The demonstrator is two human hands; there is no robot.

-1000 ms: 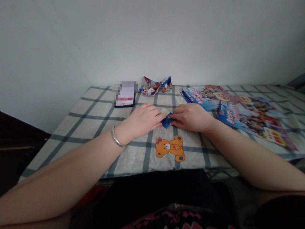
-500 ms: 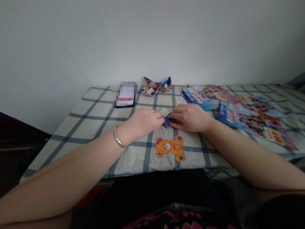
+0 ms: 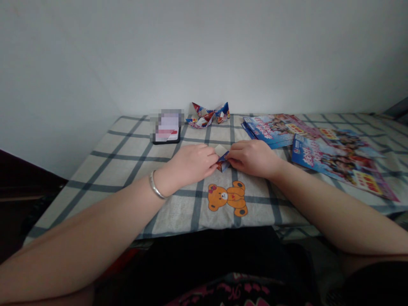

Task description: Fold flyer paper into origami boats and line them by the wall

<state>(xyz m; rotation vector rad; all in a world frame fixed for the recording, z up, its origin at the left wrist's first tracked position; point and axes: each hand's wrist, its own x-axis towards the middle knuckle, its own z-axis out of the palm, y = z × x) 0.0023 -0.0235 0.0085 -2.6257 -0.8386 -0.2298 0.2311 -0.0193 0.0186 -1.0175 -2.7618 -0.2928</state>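
Between my hands, just above the printed bear on the tablecloth, is a small folded piece of printed paper [image 3: 223,164], blue and orange with a pale part at the back. My left hand [image 3: 195,163] has its fingers closed on the paper's left side; a silver bangle circles that wrist. From the right, my right hand [image 3: 253,158] pinches the other side with thumb and fingers. Much of the paper is hidden by the fingers. Farther back, near the wall, stand folded paper shapes [image 3: 208,117] with pointed corners, in the same kind of colourful print.
A phone [image 3: 167,129] with a lit screen lies left of the paper shapes. At the right are several printed flyers [image 3: 334,163], partly overlapping. A checked tablecloth [image 3: 114,163] covers the table, and a white wall [image 3: 204,51] rises behind it.
The fingers have shifted slightly on the paper; its blue face now shows less and looks more tilted or folded. Both hands stay in nearly the same place.
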